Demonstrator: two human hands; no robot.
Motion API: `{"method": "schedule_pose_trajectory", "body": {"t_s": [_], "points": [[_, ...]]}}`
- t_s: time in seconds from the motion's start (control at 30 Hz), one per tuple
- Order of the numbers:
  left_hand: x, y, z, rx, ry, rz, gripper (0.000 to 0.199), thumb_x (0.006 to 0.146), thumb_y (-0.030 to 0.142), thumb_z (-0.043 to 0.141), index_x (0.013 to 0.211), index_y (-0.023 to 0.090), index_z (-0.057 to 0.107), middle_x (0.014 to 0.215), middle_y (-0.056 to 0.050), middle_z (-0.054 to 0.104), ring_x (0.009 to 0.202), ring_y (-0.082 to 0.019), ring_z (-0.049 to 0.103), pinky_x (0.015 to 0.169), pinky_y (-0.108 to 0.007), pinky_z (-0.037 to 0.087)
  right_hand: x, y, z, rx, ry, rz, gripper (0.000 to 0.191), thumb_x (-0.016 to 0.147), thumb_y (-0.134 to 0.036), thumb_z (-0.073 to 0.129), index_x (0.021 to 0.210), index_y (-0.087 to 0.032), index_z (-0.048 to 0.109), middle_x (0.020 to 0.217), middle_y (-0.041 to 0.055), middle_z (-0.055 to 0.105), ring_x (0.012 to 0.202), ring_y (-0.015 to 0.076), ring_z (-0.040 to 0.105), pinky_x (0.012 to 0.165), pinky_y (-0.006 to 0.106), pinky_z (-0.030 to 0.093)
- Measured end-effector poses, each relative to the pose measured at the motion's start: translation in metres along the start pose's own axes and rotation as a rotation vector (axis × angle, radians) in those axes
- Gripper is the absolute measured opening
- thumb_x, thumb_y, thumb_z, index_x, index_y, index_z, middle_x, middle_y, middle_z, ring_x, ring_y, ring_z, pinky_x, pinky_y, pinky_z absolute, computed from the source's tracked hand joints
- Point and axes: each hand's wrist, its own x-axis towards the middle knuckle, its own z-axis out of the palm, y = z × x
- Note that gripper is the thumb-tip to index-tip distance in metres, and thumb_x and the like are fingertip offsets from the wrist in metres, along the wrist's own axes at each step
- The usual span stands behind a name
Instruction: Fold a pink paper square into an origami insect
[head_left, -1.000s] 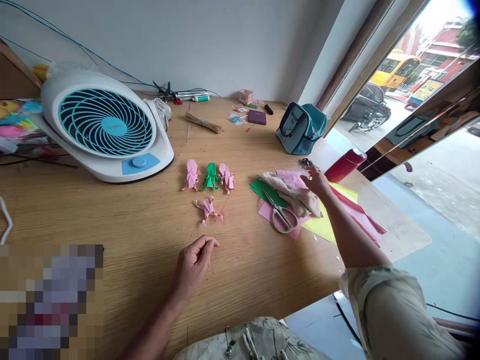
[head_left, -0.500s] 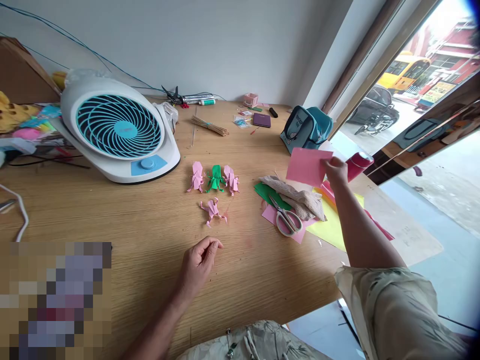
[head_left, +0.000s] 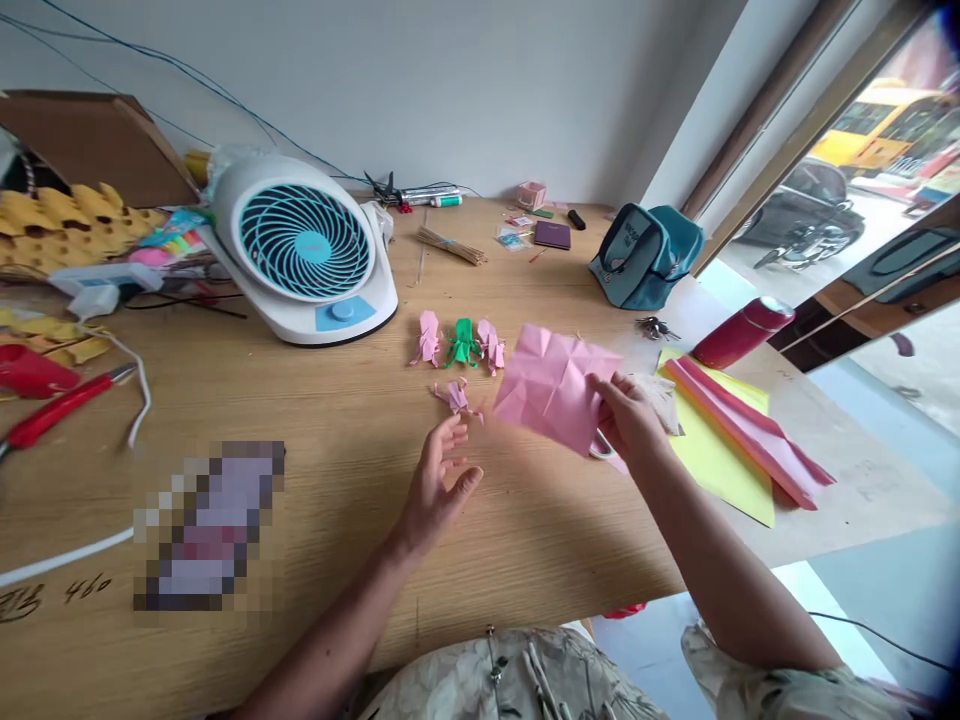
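Note:
A square of pink paper (head_left: 551, 385) with crease lines is pinched at its right edge by my right hand (head_left: 628, 412), held above the table. My left hand (head_left: 442, 480) is open over the table, fingers apart and holding nothing, left of the paper. Just beyond its fingertips lies a pink folded paper figure (head_left: 456, 398). Behind that, a green folded figure (head_left: 463, 343) stands between two pink ones, a left one (head_left: 429, 338) and a right one (head_left: 490, 345). The paper mostly hides the scissors (head_left: 600, 446) and covers part of a beige cloth (head_left: 660, 398).
A white fan (head_left: 307, 250) stands at the back left. To the right are a teal bag (head_left: 649, 255), keys (head_left: 656, 328), a red bottle (head_left: 744, 332), yellow paper (head_left: 724, 460) and rolled pink paper (head_left: 750, 430). A bundle of sticks (head_left: 451, 245) lies near the wall. A red-handled tool (head_left: 60, 408) is at left.
My right hand has brought the pink paper leftward and down, from near the bottle to in front of me; its creases now show. My left hand has opened and risen towards it. The view has shifted.

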Motion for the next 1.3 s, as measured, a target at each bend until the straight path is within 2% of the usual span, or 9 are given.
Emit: {"method": "schedule_pose_trajectory", "body": {"t_s": [0.07, 0.17, 0.27, 0.37, 0.6, 0.7, 0.83, 1.03, 1.3], "points": [[0.001, 0.005, -0.001, -0.108, -0.048, -0.036, 0.088, 0.073, 0.069, 0.069, 0.14, 0.019, 0.043, 0.14, -0.019, 0.05, 0.127, -0.03, 0.052, 0.096, -0.037, 0.05, -0.022, 0.01, 0.023, 0.061, -0.071, 0.077, 0.039, 0.071, -0.054, 0.076, 0.096, -0.025, 0.067, 0.089, 0.0049, 0.075, 0.077, 0.0239, 0.07, 0.063, 0.034, 0.055], [0.002, 0.01, -0.002, -0.188, -0.201, -0.107, 0.067, 0.078, 0.067, 0.063, 0.12, 0.014, 0.059, 0.118, -0.015, 0.065, 0.112, -0.028, 0.061, 0.094, -0.035, 0.05, -0.042, 0.025, 0.042, 0.103, -0.119, 0.156, 0.039, 0.07, -0.054, 0.078, 0.094, -0.024, 0.068, 0.085, 0.0043, 0.075, 0.074, 0.0228, 0.069, 0.059, 0.032, 0.052], [0.001, 0.004, -0.002, -0.141, -0.094, -0.182, 0.042, 0.08, 0.053, 0.068, 0.096, 0.013, 0.064, 0.09, -0.006, 0.068, 0.085, -0.019, 0.062, 0.077, -0.027, 0.049, -0.049, 0.037, 0.046, 0.125, -0.144, 0.191, 0.036, 0.068, -0.05, 0.081, 0.092, -0.025, 0.069, 0.085, 0.0028, 0.074, 0.073, 0.0211, 0.067, 0.059, 0.03, 0.052], [0.001, -0.005, -0.002, -0.102, -0.056, -0.17, 0.032, 0.081, 0.045, 0.067, 0.084, 0.014, 0.062, 0.08, -0.001, 0.063, 0.073, -0.013, 0.055, 0.067, -0.022, 0.045, -0.05, 0.045, 0.044, 0.124, -0.136, 0.188, 0.036, 0.067, -0.048, 0.082, 0.091, -0.025, 0.069, 0.088, 0.0023, 0.074, 0.074, 0.0203, 0.067, 0.06, 0.03, 0.052], [0.001, -0.004, -0.003, 0.125, -0.128, -0.085, 0.022, 0.084, 0.036, 0.06, 0.087, 0.014, 0.061, 0.073, 0.002, 0.056, 0.066, -0.011, 0.047, 0.061, -0.02, 0.039, -0.051, 0.049, 0.043, 0.149, -0.114, 0.194, 0.038, 0.065, -0.05, 0.083, 0.086, -0.023, 0.066, 0.08, 0.0013, 0.072, 0.068, 0.0181, 0.064, 0.06, 0.029, 0.05], [0.0, 0.0, -0.003, 0.145, -0.15, -0.059, 0.02, 0.084, 0.033, 0.06, 0.09, 0.014, 0.061, 0.074, 0.001, 0.056, 0.066, -0.011, 0.047, 0.062, -0.02, 0.039, -0.053, 0.049, 0.044, 0.159, -0.11, 0.208, 0.038, 0.063, -0.05, 0.085, 0.074, -0.021, 0.062, 0.071, 0.0011, 0.068, 0.062, 0.0158, 0.06, 0.057, 0.028, 0.048], [0.0, 0.006, -0.003, 0.139, -0.15, -0.074, 0.023, 0.083, 0.038, 0.061, 0.085, 0.015, 0.06, 0.071, 0.002, 0.054, 0.065, -0.011, 0.046, 0.06, -0.02, 0.038, -0.055, 0.051, 0.043, 0.144, -0.171, 0.218, 0.038, 0.067, -0.049, 0.084, 0.074, -0.02, 0.061, 0.07, -0.0006, 0.065, 0.06, 0.0126, 0.055, 0.057, 0.025, 0.046], [0.001, -0.003, -0.005, 0.136, -0.053, -0.131, 0.029, 0.082, 0.043, 0.064, 0.074, 0.016, 0.058, 0.066, 0.003, 0.051, 0.062, -0.011, 0.044, 0.059, -0.02, 0.037, -0.058, 0.053, 0.042, 0.086, -0.347, 0.252, 0.038, 0.066, -0.049, 0.084, 0.068, -0.018, 0.062, 0.064, -0.0009, 0.06, 0.057, 0.0123, 0.052, 0.055, 0.025, 0.045], [0.002, -0.01, -0.008, 0.203, -0.005, -0.103, 0.029, 0.083, 0.042, 0.063, 0.074, 0.015, 0.06, 0.066, 0.003, 0.049, 0.062, -0.011, 0.043, 0.057, -0.021, 0.036, -0.053, 0.054, 0.041, 0.052, -0.362, 0.254, 0.039, 0.071, -0.051, 0.081, 0.071, -0.018, 0.06, 0.065, -0.0016, 0.059, 0.056, 0.0115, 0.051, 0.053, 0.023, 0.042]]}}
